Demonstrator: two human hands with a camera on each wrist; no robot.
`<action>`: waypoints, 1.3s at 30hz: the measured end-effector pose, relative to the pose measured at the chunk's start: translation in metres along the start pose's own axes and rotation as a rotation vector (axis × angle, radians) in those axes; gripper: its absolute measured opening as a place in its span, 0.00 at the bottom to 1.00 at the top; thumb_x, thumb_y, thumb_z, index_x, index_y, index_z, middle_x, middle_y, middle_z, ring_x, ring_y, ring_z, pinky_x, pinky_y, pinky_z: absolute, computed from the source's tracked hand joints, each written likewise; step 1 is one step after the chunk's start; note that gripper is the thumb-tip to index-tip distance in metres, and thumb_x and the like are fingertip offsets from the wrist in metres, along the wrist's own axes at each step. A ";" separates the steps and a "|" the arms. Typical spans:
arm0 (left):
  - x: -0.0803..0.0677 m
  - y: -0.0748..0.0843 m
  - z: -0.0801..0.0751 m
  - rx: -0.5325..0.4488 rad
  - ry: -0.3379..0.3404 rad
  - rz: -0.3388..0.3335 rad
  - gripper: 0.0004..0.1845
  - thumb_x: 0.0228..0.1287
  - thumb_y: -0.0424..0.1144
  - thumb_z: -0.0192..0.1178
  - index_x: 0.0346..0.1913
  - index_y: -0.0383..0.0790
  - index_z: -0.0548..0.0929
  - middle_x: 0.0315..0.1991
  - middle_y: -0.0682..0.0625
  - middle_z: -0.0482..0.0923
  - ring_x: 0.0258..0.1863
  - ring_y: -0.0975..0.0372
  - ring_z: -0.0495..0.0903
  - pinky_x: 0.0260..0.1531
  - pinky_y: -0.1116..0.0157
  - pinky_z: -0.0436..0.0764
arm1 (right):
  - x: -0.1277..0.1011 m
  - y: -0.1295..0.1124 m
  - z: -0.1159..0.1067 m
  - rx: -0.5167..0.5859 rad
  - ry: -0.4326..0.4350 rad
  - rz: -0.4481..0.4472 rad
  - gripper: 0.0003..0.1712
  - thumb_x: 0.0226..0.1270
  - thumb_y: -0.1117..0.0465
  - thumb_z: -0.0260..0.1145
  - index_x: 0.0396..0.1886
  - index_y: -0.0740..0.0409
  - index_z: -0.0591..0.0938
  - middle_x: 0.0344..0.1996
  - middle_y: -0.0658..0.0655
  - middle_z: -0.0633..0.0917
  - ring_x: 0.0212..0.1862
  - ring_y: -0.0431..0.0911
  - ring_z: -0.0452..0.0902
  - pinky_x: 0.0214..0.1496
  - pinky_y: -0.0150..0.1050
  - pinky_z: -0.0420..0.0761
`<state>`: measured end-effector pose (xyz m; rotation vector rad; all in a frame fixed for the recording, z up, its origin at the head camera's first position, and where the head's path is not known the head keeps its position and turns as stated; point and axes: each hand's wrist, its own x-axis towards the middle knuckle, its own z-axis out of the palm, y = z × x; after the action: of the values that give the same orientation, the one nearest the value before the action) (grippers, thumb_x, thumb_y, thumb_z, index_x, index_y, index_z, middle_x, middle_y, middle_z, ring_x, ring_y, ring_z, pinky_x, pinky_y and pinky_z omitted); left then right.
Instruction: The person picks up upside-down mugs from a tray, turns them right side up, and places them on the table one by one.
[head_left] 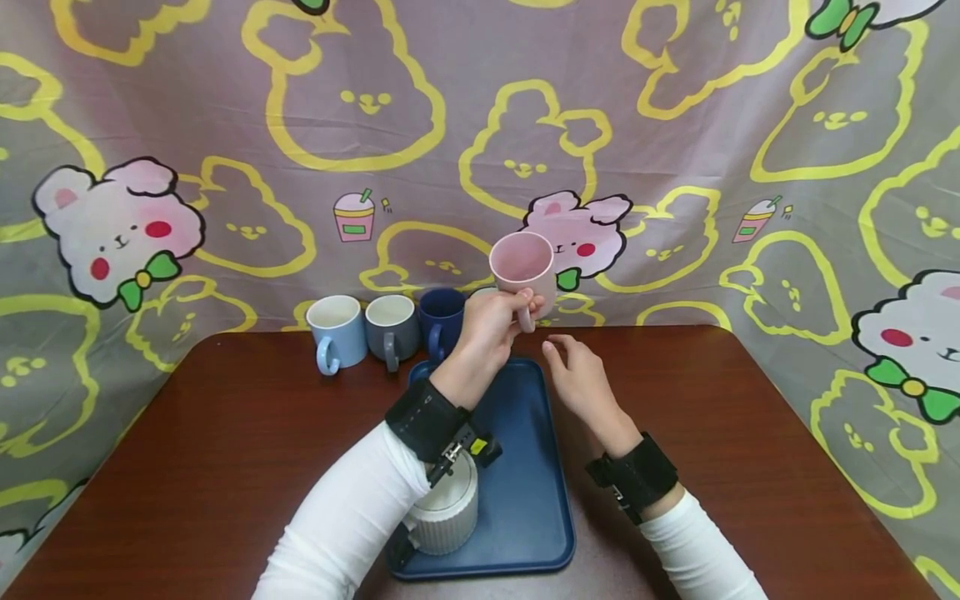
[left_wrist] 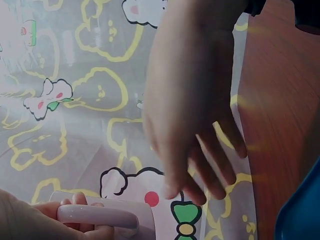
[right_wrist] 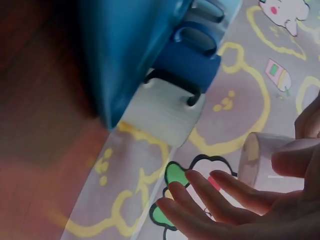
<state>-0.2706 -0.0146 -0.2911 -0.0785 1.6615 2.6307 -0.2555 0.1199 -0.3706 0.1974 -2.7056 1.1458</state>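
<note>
A pale pink mug (head_left: 523, 265) is held up over the far end of the blue tray (head_left: 525, 525), its opening at the top. My left hand (head_left: 491, 321) grips it by the handle; the left wrist view shows the fingers curled through the mug's handle (left_wrist: 100, 215). To the right of the tray's far corner, my right hand (head_left: 588, 387) is in the air with loosely bent fingers, holding nothing. In the right wrist view, the right hand's fingers (right_wrist: 225, 200) are spread close to the pink mug (right_wrist: 255, 157). Whether they touch it, I cannot tell.
Along the back stand a light blue mug (head_left: 337, 329), a grey mug (head_left: 393, 327), a navy mug (head_left: 441, 315) and a white mug (right_wrist: 165, 112) with a dark handle. A white ribbed container (head_left: 446, 521) sits on the tray, partly behind my left forearm. Patterned cloth hangs behind the table.
</note>
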 end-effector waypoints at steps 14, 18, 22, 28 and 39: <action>0.010 -0.008 0.012 0.039 0.043 -0.084 0.12 0.63 0.28 0.58 0.47 0.26 0.83 0.33 0.43 0.84 0.37 0.58 0.85 0.52 0.57 0.79 | -0.007 0.034 -0.002 -0.160 -0.076 0.012 0.27 0.73 0.52 0.53 0.60 0.70 0.71 0.54 0.71 0.76 0.57 0.62 0.72 0.57 0.56 0.73; 0.012 -0.012 0.014 0.070 0.052 -0.108 0.12 0.63 0.30 0.59 0.46 0.27 0.83 0.38 0.40 0.85 0.36 0.59 0.85 0.52 0.58 0.79 | -0.011 0.041 -0.004 -0.178 -0.086 0.019 0.27 0.73 0.52 0.52 0.60 0.70 0.71 0.55 0.72 0.75 0.58 0.64 0.71 0.58 0.57 0.73; 0.015 -0.016 0.015 0.104 0.054 -0.121 0.12 0.63 0.30 0.59 0.46 0.28 0.84 0.43 0.37 0.84 0.43 0.56 0.85 0.54 0.60 0.78 | -0.013 0.047 -0.007 -0.196 -0.097 0.028 0.28 0.74 0.51 0.52 0.61 0.70 0.70 0.57 0.72 0.74 0.59 0.65 0.70 0.59 0.58 0.72; 0.021 -0.026 0.022 0.148 0.088 -0.147 0.11 0.62 0.30 0.60 0.46 0.30 0.84 0.43 0.38 0.85 0.46 0.55 0.84 0.58 0.58 0.75 | -0.015 0.057 -0.011 -0.227 -0.078 0.019 0.27 0.74 0.52 0.52 0.60 0.72 0.70 0.56 0.73 0.74 0.59 0.66 0.70 0.59 0.59 0.71; 0.042 -0.042 0.033 0.152 0.165 -0.171 0.09 0.59 0.28 0.61 0.42 0.28 0.85 0.38 0.38 0.86 0.39 0.56 0.86 0.37 0.68 0.79 | -0.018 0.066 -0.023 -0.221 -0.085 0.030 0.28 0.74 0.53 0.51 0.60 0.73 0.69 0.56 0.74 0.74 0.59 0.66 0.69 0.59 0.59 0.71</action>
<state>-0.3108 0.0327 -0.3173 -0.4247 1.8078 2.4231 -0.2479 0.1829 -0.4045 0.1757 -2.8925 0.8537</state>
